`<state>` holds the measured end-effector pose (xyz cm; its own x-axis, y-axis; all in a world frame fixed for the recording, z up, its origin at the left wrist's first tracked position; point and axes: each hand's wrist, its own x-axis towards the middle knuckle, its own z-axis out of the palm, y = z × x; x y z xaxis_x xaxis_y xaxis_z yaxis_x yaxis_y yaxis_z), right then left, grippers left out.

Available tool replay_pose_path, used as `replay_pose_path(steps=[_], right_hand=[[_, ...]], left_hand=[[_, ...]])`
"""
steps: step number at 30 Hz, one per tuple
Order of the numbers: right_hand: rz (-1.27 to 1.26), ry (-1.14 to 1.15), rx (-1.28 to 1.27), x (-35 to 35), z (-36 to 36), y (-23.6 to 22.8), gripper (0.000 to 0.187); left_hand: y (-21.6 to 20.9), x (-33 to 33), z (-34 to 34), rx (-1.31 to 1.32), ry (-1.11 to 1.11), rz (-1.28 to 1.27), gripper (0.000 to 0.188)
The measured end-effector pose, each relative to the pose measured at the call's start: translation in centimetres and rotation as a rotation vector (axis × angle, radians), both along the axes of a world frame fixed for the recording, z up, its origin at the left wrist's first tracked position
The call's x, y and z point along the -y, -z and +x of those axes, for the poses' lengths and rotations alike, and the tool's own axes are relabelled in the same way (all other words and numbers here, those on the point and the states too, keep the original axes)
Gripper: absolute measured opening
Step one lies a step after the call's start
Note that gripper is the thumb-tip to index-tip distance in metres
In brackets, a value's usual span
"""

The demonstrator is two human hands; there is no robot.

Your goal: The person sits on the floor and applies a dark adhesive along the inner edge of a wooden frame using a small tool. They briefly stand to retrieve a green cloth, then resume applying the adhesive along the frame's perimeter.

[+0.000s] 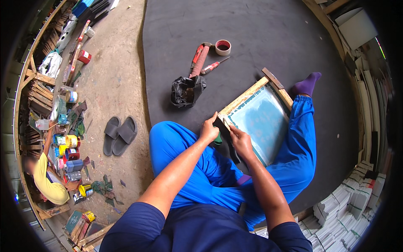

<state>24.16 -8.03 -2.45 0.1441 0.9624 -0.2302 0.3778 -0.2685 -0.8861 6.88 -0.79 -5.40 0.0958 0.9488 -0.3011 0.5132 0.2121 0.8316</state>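
A screen-printing frame (242, 96), with light wooden bars around a blue-green mesh, leans across my bent right leg. My left hand (208, 129) is closed at its near left corner, with the index finger stretched along the wood. Just to the right, my right hand (242, 143) is curled against the same side of the frame, its fingertips pinched together. Whatever lies between those fingertips is too small to make out. Below the frame edge, between my hands, a dark strip (228, 145) shows in part. A brown wooden block (273, 78) sits at the frame's far corner.
On the black mat (260, 29) lie a hammer (200, 61), a red-handled screwdriver (212, 67), a tape roll (223, 47) and a black plastic bag (184, 92). Sandals (120, 135) and paint cans (72, 142) are left, near a person in yellow (49, 182). Paper stacks (348, 206) stand right.
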Motion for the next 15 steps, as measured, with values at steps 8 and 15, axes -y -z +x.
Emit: replay_pose_path(steps=[8,15], right_hand=[[-0.093,-0.049,0.402,0.1,-1.8,-5.5,0.031],[-0.233,-0.126,0.541,-0.9,-3.1,-7.3,0.034]], left_hand=[[-0.6,0.1,0.2,0.017,-0.033,-0.005,0.078],[0.8,0.3,0.1,0.009,-0.023,0.011,0.078]])
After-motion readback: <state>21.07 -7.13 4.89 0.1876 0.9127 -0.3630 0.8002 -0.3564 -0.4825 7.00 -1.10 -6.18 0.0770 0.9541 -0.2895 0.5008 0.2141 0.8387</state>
